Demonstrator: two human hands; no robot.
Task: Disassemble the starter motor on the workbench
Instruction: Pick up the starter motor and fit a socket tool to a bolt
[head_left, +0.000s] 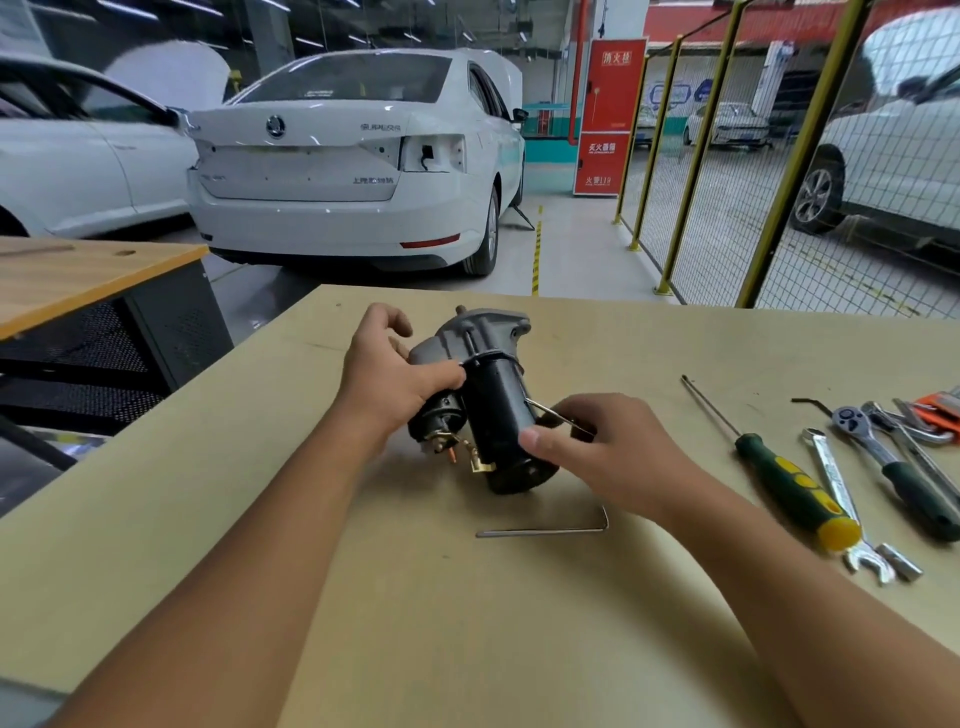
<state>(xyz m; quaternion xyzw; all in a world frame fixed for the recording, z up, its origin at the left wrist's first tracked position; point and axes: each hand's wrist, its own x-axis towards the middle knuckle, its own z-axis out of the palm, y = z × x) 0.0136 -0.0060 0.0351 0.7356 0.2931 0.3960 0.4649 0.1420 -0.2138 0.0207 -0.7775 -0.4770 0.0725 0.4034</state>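
**Starter motor in both hands, through-bolt coming out of the black body**

Head view: I see the starter motor (483, 400) at the centre of the frame, lying on the tan workbench (467, 623) with its grey nose housing (480, 332) pointing away and the black body toward me. My left hand (395, 374) wraps the solenoid side, thumb pressed against the seam where black meets grey. My right hand (597, 447) curls round the rear end of the body, thumb on the casing; a thin metal rod (558, 415), which I take for a through-bolt, passes beside the fingers, though I cannot tell whether they pinch it.

I judge the step to be drawing the long bolts that tie the rear cover to the housing. The next move calls for the left hand to keep the motor from rolling while the right draws the rod straight out along the body, without bending it.

Counted: one motor, two hands. Just below the motor, one loose hex key (545, 530). At the right of the frame, one green-and-yellow screwdriver (779, 467), one open-ended spanner (841, 499), one ratchet (893, 467), and an orange-holdered hex key set (935, 413) at the edge, its count unclear.
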